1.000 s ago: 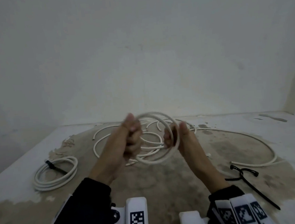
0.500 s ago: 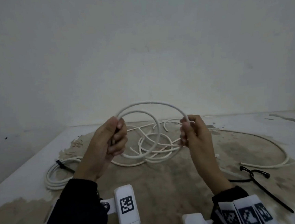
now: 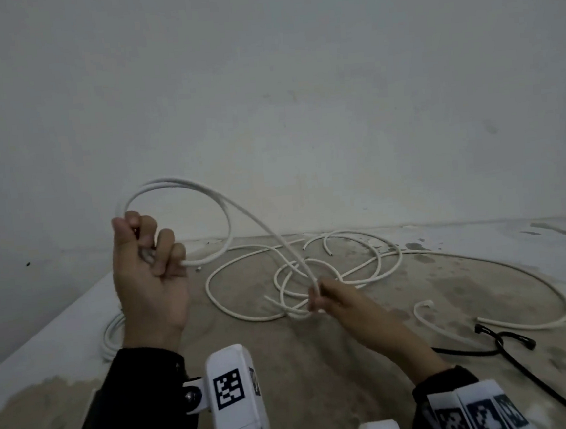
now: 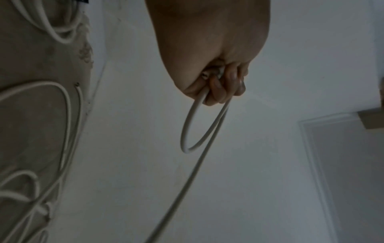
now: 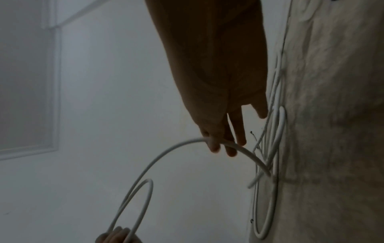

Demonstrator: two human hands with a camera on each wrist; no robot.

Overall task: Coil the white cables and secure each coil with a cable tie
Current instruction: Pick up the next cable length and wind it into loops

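Observation:
My left hand is raised at left, fingers curled round a small loop of white cable; the left wrist view shows that loop hanging from the fist. From the loop the cable runs down right to my right hand, which pinches it low over the floor; the right wrist view shows the pinching fingers on the cable. More loose white cable lies tangled on the floor behind. Black cable ties lie at right.
A coiled white cable lies on the floor at left, partly hidden behind my left arm. A long cable arc sweeps round at right. A white wall rises close behind the stained floor.
My hands have moved apart: the left rose and turned palm toward me with the loop, the right slid down the cable toward the floor. The held loop is now smaller.

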